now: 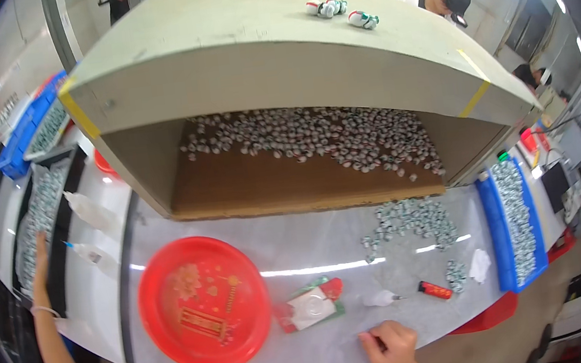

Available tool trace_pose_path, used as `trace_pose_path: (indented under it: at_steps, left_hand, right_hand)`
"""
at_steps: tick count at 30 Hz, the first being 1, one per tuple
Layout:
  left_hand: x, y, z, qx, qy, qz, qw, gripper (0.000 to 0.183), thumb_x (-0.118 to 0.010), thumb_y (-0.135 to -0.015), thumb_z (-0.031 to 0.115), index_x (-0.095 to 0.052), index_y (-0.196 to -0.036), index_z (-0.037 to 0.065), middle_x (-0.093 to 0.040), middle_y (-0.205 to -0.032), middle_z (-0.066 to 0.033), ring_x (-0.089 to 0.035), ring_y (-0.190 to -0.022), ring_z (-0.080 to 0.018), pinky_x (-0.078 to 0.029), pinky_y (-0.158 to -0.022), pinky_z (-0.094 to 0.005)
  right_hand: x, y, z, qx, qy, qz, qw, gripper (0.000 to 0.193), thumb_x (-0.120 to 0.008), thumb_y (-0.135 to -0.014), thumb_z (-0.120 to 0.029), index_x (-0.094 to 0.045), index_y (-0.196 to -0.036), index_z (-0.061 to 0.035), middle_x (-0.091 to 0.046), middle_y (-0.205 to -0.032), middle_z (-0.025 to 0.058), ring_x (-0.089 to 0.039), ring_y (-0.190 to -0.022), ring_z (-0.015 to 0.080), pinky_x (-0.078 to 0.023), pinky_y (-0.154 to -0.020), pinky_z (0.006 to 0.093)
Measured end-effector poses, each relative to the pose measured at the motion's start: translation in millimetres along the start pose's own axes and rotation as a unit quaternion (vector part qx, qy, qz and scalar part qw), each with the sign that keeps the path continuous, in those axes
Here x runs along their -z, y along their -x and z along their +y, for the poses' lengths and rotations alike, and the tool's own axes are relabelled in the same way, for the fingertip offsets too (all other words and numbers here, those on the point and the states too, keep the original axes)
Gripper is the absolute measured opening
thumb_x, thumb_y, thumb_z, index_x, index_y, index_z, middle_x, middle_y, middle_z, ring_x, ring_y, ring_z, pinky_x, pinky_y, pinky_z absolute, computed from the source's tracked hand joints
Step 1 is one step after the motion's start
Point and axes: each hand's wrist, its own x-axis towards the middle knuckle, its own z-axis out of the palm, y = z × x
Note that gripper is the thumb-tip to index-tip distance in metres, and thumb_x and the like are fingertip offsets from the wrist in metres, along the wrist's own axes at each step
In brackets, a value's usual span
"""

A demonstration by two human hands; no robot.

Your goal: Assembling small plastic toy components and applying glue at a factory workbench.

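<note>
My left arm stretches out to the far left, and my left hand (pixel 40 257) is at a long black-rimmed tray (pixel 67 181) of small green-and-white pieces. Its fingers are too small and edge-on to make out. My right hand (pixel 392 347) rests curled at the table's near edge, with nothing visible in it. Just beyond it lie a small white squeeze bottle (pixel 380 299) with a thin tip and a red cylinder (pixel 435 290). To its left is a white, red and green packet (pixel 313 306). Loose green-and-white pieces (pixel 412 223) are spread on the grey tabletop farther back.
A red round basin (pixel 173 286) stands at left. An open-fronted box (pixel 292 72) spans the back, with many small white balls (pixel 350 134) inside and a few figures (pixel 362 19) on top. A blue bin (pixel 499 243) of pieces stands right. White bottles (pixel 91 209) line the left. Other people are beyond.
</note>
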Motion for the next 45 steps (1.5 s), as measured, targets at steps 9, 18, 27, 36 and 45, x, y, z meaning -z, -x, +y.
trace_pose_path:
  at_steps: [9, 18, 27, 36, 45]
  left_hand:
    - [17.6, 23.5, -3.3, 0.043, 0.082, -0.021, 0.995, 0.055, -0.038, -0.089, 0.029, -0.020, -0.136, 0.008, -0.014, -0.142, -0.0135, -0.013, -0.131, -0.0269, -0.013, -0.106, -0.0338]
    - [24.2, 16.8, -18.7, -0.086, -0.028, 0.021, 0.996, 0.046, -0.037, -0.091, 0.018, -0.027, -0.133, 0.004, -0.024, -0.139, -0.0143, -0.024, -0.128, -0.0237, -0.020, -0.104, -0.0316]
    - [94.1, 138.6, 216.6, -0.146, 0.164, 0.365, 0.905, 0.029, -0.043, -0.091, 0.016, -0.054, -0.106, -0.006, -0.059, -0.101, -0.0119, -0.057, -0.090, -0.0182, -0.044, -0.082, -0.0271]
    - [44.4, 285.8, 517.0, -0.646, -0.050, 0.097, 0.755, 0.016, -0.060, -0.066, 0.002, -0.062, -0.081, 0.007, -0.061, -0.074, -0.0090, -0.058, -0.066, -0.0196, -0.046, -0.059, -0.0330]
    - [-100.5, 191.1, 701.1, -0.636, 0.074, -0.124, 0.758, 0.045, -0.049, -0.085, 0.027, -0.044, -0.119, -0.001, -0.046, -0.122, -0.0192, -0.044, -0.111, -0.0317, -0.035, -0.093, -0.0355]
  right_hand:
    - [-6.0, 1.1, 10.3, 0.080, -0.036, -0.087, 0.992, 0.017, -0.068, -0.066, -0.009, -0.053, -0.059, -0.0044, -0.051, -0.052, 0.0079, -0.049, -0.044, 0.0240, -0.037, -0.040, 0.0330]
    - [-2.1, 6.2, 15.9, 0.055, -0.044, 0.000, 0.998, 0.017, -0.067, -0.065, -0.005, -0.051, -0.059, -0.0026, -0.047, -0.050, 0.0077, -0.045, -0.041, 0.0216, -0.033, -0.038, 0.0308]
    - [16.5, 14.8, 24.0, -0.041, -0.112, 0.123, 0.985, 0.019, -0.067, -0.065, -0.002, -0.054, -0.078, -0.0019, -0.053, -0.074, 0.0082, -0.049, -0.058, 0.0147, -0.038, -0.051, 0.0258]
    - [15.0, -25.8, 38.6, -0.016, -0.112, 0.045, 0.993, 0.049, -0.069, -0.063, -0.009, -0.050, -0.107, -0.0041, -0.052, -0.101, 0.0109, -0.047, -0.092, 0.0261, -0.038, -0.079, 0.0337]
    - [32.4, -16.4, 49.2, -0.031, -0.202, 0.039, 0.978, 0.024, -0.070, -0.062, -0.008, -0.061, -0.084, -0.0058, -0.058, -0.082, 0.0082, -0.051, -0.082, 0.0255, -0.039, -0.074, 0.0349]
